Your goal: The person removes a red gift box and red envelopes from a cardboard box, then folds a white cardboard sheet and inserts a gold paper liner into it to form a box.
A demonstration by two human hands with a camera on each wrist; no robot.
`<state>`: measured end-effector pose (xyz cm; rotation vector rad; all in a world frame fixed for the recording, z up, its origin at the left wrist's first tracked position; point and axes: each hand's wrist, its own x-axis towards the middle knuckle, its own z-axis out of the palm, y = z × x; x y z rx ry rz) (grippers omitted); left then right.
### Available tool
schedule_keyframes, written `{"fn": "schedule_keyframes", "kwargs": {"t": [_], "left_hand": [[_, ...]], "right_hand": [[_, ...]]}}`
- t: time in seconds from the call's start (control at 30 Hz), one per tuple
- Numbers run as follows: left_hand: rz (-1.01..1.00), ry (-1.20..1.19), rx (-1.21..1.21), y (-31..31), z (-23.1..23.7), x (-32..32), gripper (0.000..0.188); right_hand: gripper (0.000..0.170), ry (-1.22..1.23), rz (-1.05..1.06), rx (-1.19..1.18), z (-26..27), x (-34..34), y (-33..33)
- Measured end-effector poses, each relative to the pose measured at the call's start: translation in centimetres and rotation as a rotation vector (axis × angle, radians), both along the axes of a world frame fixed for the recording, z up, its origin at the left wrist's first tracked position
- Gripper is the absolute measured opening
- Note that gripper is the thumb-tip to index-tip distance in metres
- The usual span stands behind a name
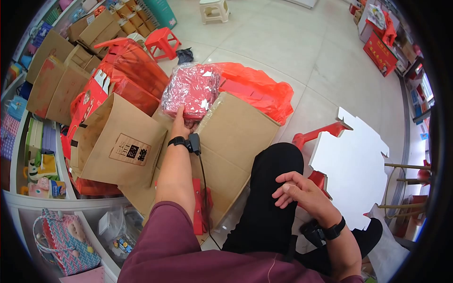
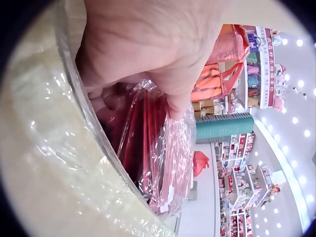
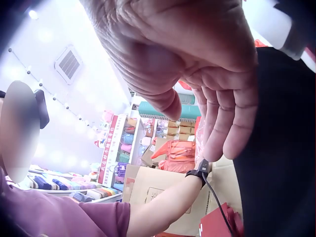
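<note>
From the head view I have my left hand point(image 1: 181, 123) gripping the near edge of a red bundle point(image 1: 191, 87) in crinkled clear wrap, which lies at the far edge of an opened cardboard carton point(image 1: 240, 134). The work looks partway along to me: the bundle is in hand but wrapped, and nothing lies loose out of it that I can make out. Just beyond, a red plastic bag point(image 1: 281, 92) spreads around flat red pieces, so more of the same may be left to deal with. A brown paper bag point(image 1: 118, 146) leans open beside my forearm (its depths are too shaded for me to read), and a red folder-like piece point(image 1: 200, 207) lies low by the carton. My right hand point(image 1: 304, 191) hovers over the dark trouser leg point(image 1: 271, 188), fingers loosely bent, holding nothing. In the left wrist view, the thumb presses the outside of the wrap while the fingers curl in against a stack of thin red layers point(image 2: 148, 133), right beside a tape-covered cardboard edge point(image 2: 54, 128). In the right wrist view, the palm is empty and the fingers hang relaxed, with the paper bag and the other arm behind them.
</note>
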<state>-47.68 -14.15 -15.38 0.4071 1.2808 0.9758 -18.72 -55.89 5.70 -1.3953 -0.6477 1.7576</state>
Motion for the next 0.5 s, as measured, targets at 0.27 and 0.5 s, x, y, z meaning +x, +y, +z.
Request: {"fn": "schedule_keyframes", "kwargs": {"t": [0.27,0.5], "left_hand": [[0.093,-0.13,0.347,3.3,3.0,2.1,0.045],[0.053,-0.04,0.69,2.3,9.2,2.0,0.047]], "right_hand": [[0.034,-0.021,0.034,-0.018,-0.3,0.0,-0.4],[0.032,-0.026,0.024,0.032,-0.9,0.1,-1.2]]}}
